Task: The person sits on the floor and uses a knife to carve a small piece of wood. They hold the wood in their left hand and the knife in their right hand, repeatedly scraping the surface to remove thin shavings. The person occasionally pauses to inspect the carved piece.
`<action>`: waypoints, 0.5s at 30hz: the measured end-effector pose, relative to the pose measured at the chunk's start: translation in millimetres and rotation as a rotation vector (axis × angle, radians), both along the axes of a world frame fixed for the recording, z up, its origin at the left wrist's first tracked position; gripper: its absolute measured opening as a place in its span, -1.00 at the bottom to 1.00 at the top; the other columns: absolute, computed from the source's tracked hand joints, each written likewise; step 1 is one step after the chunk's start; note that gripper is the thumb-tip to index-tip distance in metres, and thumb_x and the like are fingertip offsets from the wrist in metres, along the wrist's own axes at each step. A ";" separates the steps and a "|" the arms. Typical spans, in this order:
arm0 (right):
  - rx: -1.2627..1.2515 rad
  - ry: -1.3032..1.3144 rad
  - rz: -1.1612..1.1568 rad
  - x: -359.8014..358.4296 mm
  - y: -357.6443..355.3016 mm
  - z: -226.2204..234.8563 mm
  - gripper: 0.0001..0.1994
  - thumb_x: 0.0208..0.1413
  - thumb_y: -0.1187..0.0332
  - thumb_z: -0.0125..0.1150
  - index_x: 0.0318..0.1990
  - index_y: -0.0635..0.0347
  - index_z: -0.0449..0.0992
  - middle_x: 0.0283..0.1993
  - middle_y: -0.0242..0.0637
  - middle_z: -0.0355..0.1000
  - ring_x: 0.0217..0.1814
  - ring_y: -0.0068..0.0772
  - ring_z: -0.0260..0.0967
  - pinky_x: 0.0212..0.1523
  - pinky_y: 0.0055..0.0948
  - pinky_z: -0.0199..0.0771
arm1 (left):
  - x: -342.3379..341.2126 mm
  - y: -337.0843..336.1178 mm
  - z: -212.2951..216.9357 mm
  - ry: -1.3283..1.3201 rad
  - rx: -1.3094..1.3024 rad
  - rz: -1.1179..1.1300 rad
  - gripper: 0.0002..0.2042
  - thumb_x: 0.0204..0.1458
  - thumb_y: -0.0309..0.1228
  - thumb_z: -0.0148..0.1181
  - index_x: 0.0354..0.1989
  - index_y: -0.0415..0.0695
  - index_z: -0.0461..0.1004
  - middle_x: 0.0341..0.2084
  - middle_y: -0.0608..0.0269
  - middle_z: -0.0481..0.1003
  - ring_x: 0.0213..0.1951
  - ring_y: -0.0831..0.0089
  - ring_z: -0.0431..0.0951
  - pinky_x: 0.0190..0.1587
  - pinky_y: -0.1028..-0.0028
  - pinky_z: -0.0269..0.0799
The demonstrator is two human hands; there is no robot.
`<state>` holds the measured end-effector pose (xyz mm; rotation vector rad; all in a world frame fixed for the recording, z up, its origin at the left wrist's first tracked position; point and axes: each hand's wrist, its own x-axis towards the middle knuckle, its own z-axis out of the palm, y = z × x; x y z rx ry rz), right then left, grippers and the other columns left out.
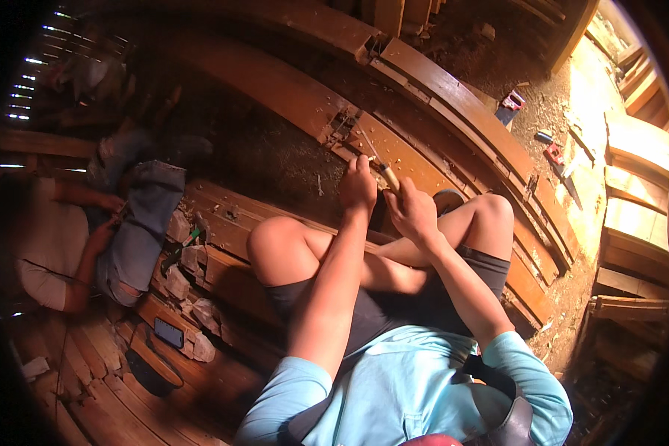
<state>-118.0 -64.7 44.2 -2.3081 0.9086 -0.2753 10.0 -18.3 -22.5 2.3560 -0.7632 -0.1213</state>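
Both my hands are raised in front of my crossed legs, above a long brown wooden beam (416, 167). In my right hand (412, 212), closed fingers grip the pale handle of a chisel (389, 177); its thin blade points away and to the left, toward a notch (340, 126) cut in the beam. My left hand (358, 186) is closed just left of the chisel, fingertips near the blade. Whatever it pinches, if anything, is too small to tell. Light wood chips lie on the beam around the notch.
More long beams run alongside. A red-handled saw (554, 154) and another red-handled tool (511, 102) lie at the right. Stacked boards (635, 215) stand far right. At the left a person (59, 245) sits near rough chunks (177, 285) and a phone (169, 332).
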 end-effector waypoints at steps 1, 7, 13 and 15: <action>-0.019 -0.234 0.009 0.4 -0.8 11.1 -0.83 0.10 0.32 0.11 -0.28 0.18 0.29 -0.49 0.00 0.42 -0.45 0.11 0.42 -0.47 -0.09 0.37 | -0.2 0.1 -1.3 -0.047 0.018 -0.014 -0.86 0.10 -0.43 -0.09 -0.29 -0.12 0.42 -0.33 0.04 0.50 -0.32 -0.04 0.52 -0.34 0.11 0.45; 0.015 -0.081 -0.046 -12.0 -1.3 -37.5 -0.79 0.11 0.30 0.10 -0.24 0.23 0.28 -0.47 0.07 0.43 -0.44 0.20 0.40 -0.41 -0.07 0.40 | -1.1 -1.3 -4.0 -0.076 0.039 -0.029 -0.88 0.09 -0.46 -0.06 -0.26 -0.12 0.42 -0.31 0.04 0.50 -0.30 0.00 0.54 -0.33 0.15 0.48; 0.115 -0.066 -0.063 5.5 -9.8 -3.0 -0.72 0.13 0.16 0.09 -0.21 0.17 0.29 -0.53 0.06 0.41 -0.45 0.22 0.39 -0.44 0.04 0.36 | 0.2 4.4 -3.1 -0.099 -0.036 -0.026 -0.89 0.11 -0.44 -0.02 -0.32 -0.16 0.43 -0.35 0.02 0.50 -0.34 -0.02 0.53 -0.35 0.13 0.45; 0.057 -0.499 -0.078 7.4 -6.6 7.5 -0.77 0.11 0.26 0.13 -0.22 0.16 0.27 -0.55 0.05 0.39 -0.47 0.20 0.38 -0.47 0.01 0.34 | 0.3 -0.2 -0.3 -0.067 0.021 -0.026 -0.89 0.11 -0.43 -0.03 -0.32 -0.16 0.43 -0.35 0.01 0.51 -0.33 -0.02 0.53 -0.34 0.14 0.45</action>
